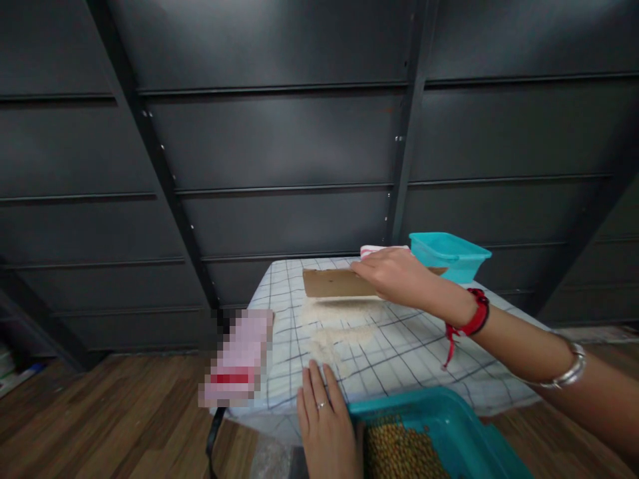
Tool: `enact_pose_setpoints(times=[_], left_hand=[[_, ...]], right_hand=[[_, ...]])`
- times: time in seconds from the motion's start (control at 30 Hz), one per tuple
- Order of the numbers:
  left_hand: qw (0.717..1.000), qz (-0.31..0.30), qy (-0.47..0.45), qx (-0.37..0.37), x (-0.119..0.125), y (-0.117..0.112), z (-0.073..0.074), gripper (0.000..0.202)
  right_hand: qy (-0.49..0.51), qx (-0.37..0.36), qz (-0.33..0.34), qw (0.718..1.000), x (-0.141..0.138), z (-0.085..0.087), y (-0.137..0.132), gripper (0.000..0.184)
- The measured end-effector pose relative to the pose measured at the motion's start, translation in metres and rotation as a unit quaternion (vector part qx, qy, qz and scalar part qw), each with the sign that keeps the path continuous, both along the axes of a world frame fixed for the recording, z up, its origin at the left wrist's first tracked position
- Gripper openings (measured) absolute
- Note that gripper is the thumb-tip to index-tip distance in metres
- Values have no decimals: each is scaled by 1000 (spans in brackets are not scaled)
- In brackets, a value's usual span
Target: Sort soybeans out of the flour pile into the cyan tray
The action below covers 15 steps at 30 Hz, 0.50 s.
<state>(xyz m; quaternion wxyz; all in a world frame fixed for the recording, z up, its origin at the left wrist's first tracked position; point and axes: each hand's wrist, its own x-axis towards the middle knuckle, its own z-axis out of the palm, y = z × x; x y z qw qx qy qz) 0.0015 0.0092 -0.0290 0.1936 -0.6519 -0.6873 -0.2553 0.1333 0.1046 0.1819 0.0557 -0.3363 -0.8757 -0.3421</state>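
My right hand grips the top edge of a strip of brown cardboard, held upright over the checked tablecloth. Its fingertips are partly hidden behind the strip. A thin spread of pale, fine grains or powder lies on the cloth just below the cardboard. At the near edge of the table, my left hand rests flat with fingers stretched out, a ring on one of them. Right beside it is a teal basin with small brown round grains or beans inside; the frame cuts off its near part.
A turquoise plastic container stands at the table's back right. Behind my right hand shows a bit of red-and-white cloth. A blurred-out pink item lies at the left edge, a black strap hanging below. Dark panelled wall rises behind the table.
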Motion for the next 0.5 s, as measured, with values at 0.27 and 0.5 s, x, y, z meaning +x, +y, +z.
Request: enact_pose_setpoints(times=[0.27, 0.5], left_hand=[[1000, -3, -5, 7, 0, 0, 0, 65], [1000, -11, 3, -3, 0, -1, 5, 62]], right_hand=[[24, -46, -40, 998, 2, -5, 21, 18], [36, -51, -93, 994, 25, 3, 30, 21]])
